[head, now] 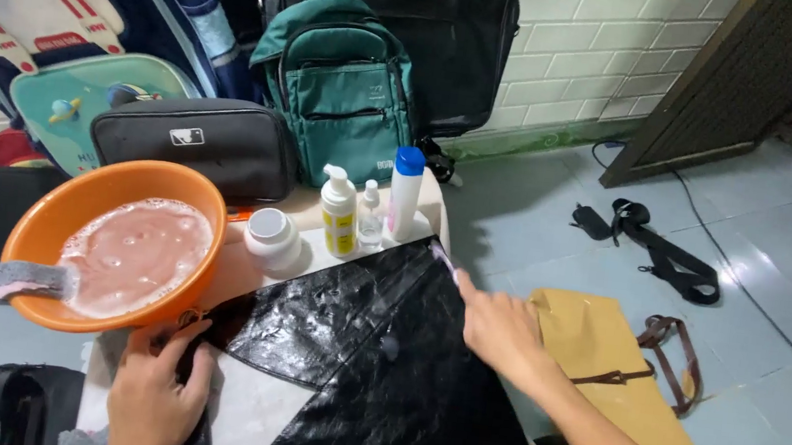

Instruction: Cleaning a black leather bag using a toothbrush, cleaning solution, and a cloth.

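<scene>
Head view showed a black bag [379,370] lying flat across a small white tabletop [245,409], its glossy, wet face up. The bag's long axis ran from about 7 o'clock to 1 o'clock, with one corner pointing up toward 1 o'clock, near the bottles. Its lower end hung past the tabletop's near edge at 6 o'clock.

The right hand [500,329] was closed around a thin brush [443,258], whose tip showed past the fingers at 11 o'clock, at the bag's upper right edge. The left hand [153,389] lay at 7 o'clock with fingers spread, pressing the bag's left edge where a brown ring fitting showed.

An orange basin [69,215] of pinkish foamy water sat at 10 o'clock, overhanging the tabletop's left edge, with a grey cloth [2,282] draped over its rim. A white jar [272,236] stood just beside the basin. Three bottles [370,208] stood close together at 12 o'clock, just beyond the bag's corner.

Backpacks, among them a green one [342,87], crowded the wall behind. A tan bag [612,376] lay on the floor [774,395] at 3 o'clock, just beside the tabletop. A black strap [661,248] lay farther off at 2 o'clock. Open floor lay to the right, beyond the tan bag.
</scene>
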